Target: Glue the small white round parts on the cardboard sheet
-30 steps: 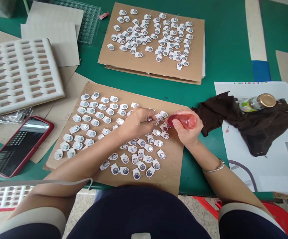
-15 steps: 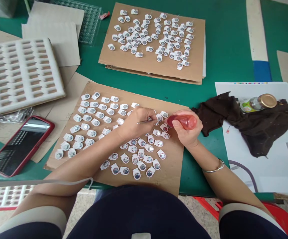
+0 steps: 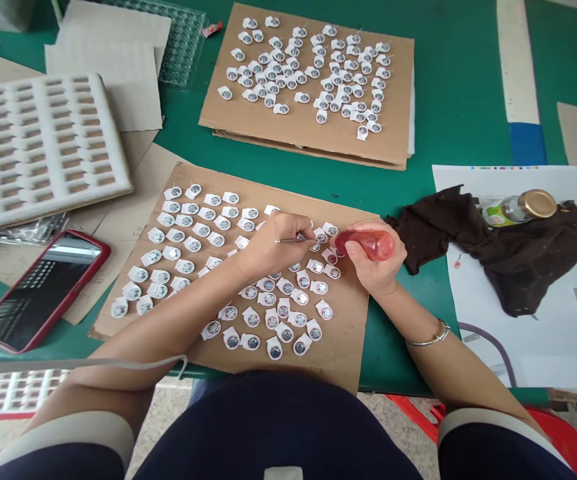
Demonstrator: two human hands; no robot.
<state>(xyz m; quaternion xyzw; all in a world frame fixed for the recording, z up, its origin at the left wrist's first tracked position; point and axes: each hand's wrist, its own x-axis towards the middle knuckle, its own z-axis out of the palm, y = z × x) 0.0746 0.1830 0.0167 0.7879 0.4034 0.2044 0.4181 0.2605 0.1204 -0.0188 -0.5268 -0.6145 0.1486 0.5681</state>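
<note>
My left hand (image 3: 278,243) is closed around a pair of thin metal tweezers (image 3: 288,239), whose tip points right among the small parts. In my right hand (image 3: 379,263) is a small translucent red squeeze bottle (image 3: 372,245), lying sideways with its dark end toward the left hand. Beneath both hands, a cardboard sheet (image 3: 338,347) bears several rows of small round silver-faced parts (image 3: 274,347) with white tabs. My hands and forearm hide some of these parts. Exactly where the tweezers' tip touches is too small to tell.
A second cardboard stack (image 3: 288,137) with similar parts lies farther back. On the left are a white slotted tray (image 3: 43,150) and a red-cased phone (image 3: 43,293). A dark brown cloth (image 3: 513,273) and a glass jar (image 3: 513,208) with a gold lid rest on white paper at right.
Both hands keep their places and holds. The camera view has shifted very slightly; nothing else has visibly moved.
</note>
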